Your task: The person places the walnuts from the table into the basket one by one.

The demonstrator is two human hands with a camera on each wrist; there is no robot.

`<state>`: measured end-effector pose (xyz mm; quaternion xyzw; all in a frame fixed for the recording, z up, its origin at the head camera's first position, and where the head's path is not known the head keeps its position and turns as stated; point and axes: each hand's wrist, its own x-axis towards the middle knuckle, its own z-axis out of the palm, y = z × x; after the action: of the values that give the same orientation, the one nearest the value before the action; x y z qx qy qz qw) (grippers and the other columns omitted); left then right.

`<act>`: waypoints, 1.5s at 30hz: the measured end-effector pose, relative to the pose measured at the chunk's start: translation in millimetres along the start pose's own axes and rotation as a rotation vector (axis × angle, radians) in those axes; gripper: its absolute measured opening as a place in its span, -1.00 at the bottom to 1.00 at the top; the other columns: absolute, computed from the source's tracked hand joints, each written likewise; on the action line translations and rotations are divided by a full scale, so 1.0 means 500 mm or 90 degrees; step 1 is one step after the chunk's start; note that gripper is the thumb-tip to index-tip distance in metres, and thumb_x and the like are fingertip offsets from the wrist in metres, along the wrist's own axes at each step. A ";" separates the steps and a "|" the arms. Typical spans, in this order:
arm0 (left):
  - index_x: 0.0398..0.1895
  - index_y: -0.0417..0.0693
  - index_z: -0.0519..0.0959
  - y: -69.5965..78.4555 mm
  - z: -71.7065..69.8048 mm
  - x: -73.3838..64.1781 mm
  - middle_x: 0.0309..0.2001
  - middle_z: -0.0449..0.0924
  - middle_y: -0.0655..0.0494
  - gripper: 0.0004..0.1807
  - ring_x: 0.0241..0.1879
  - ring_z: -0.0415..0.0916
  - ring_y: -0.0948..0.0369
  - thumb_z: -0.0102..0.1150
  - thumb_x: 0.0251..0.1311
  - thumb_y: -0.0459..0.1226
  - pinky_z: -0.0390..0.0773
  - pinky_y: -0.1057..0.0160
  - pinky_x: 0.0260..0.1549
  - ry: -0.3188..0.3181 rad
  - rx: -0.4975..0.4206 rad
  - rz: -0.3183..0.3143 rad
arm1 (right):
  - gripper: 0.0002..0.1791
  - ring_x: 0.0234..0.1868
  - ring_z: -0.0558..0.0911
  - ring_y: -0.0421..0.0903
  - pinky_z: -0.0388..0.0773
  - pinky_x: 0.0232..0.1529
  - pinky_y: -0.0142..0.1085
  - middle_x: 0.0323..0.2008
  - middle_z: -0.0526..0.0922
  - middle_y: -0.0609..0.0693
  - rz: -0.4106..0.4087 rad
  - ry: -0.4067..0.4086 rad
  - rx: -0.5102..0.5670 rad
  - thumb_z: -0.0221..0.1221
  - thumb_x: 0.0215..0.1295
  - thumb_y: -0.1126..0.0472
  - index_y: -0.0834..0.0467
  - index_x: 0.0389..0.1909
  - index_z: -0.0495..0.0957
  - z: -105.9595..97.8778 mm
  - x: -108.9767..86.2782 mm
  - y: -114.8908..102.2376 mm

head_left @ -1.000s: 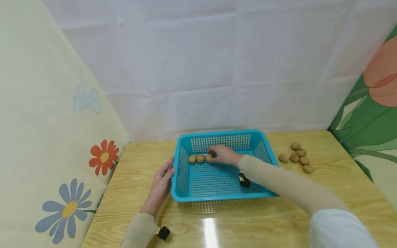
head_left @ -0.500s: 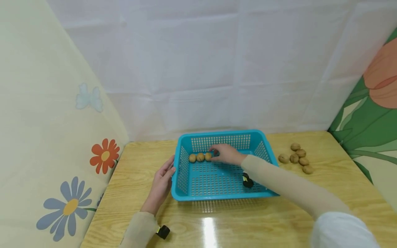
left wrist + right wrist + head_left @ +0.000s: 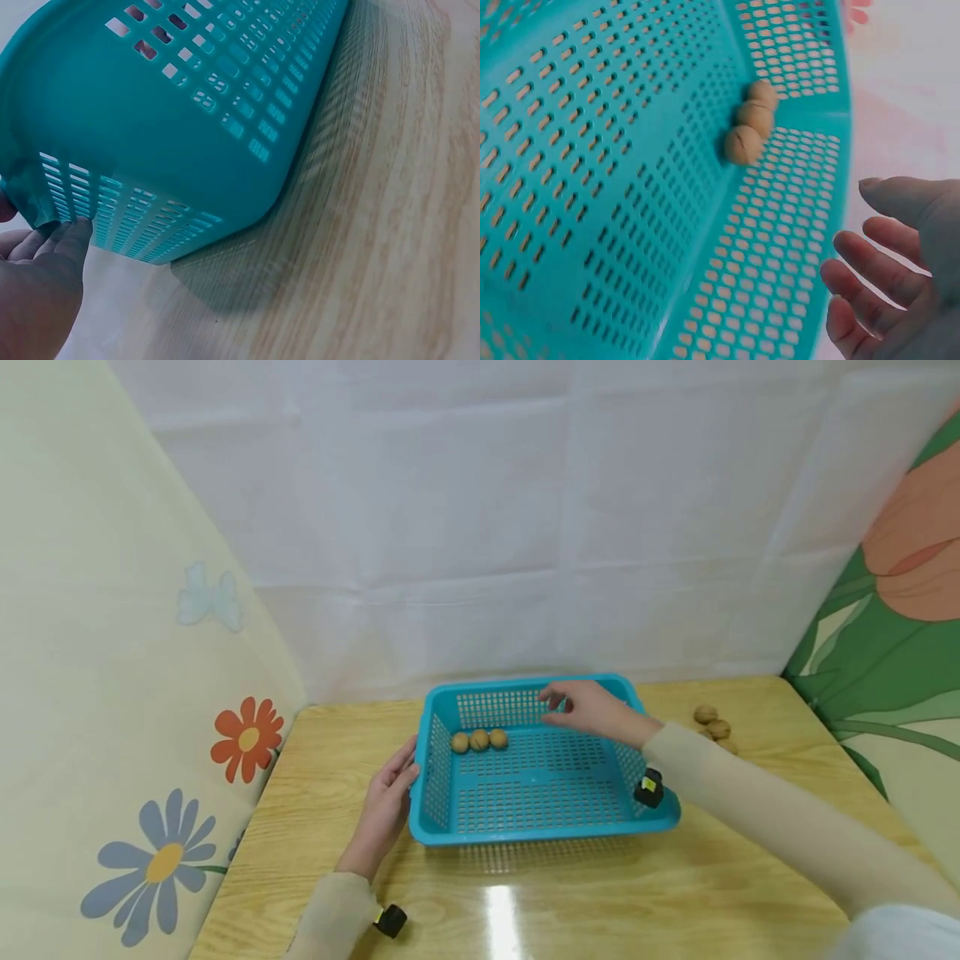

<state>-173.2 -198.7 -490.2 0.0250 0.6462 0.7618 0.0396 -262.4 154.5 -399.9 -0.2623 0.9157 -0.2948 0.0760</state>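
Observation:
A blue plastic basket [image 3: 540, 837] with slotted walls stands on the wooden table. Three walnuts [image 3: 479, 741] sit in a row along its back wall, toward the left; in the right wrist view these walnuts [image 3: 755, 120] touch one another. My left hand [image 3: 384, 810] holds the basket's left rim, and the left wrist view has its fingers [image 3: 71, 240] against the outer wall with the thumb at the edge. Over the back right part of the basket hovers my right hand [image 3: 592, 710]. Its fingers are loosely bent and apart, with nothing between them.
More walnuts [image 3: 718, 729] lie on the table [image 3: 300, 827] to the right of the basket, partly hidden by the right sleeve. A white cloth [image 3: 450, 527] hangs right behind the table's back edge. Flower-printed cloths [image 3: 172, 693] flank both sides.
My right hand has let go of the third walnut in the row, then risen and moved right, away from it. The left hand stays at the basket's left rim.

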 end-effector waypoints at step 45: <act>0.65 -0.20 0.11 0.003 0.000 -0.006 0.60 0.15 -0.14 -0.37 0.33 0.44 0.40 -0.05 0.62 -0.29 0.55 0.37 0.21 -0.010 -0.003 -0.001 | -0.24 0.05 0.58 0.45 0.57 -0.05 0.25 0.08 0.58 0.52 0.263 0.154 -0.050 0.11 0.55 -0.19 0.49 0.27 0.43 -0.097 -0.337 0.400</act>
<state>-170.3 -199.3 -488.6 0.0304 0.6443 0.7628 0.0457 -220.2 405.0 -478.7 -0.0352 0.9631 -0.2666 0.0140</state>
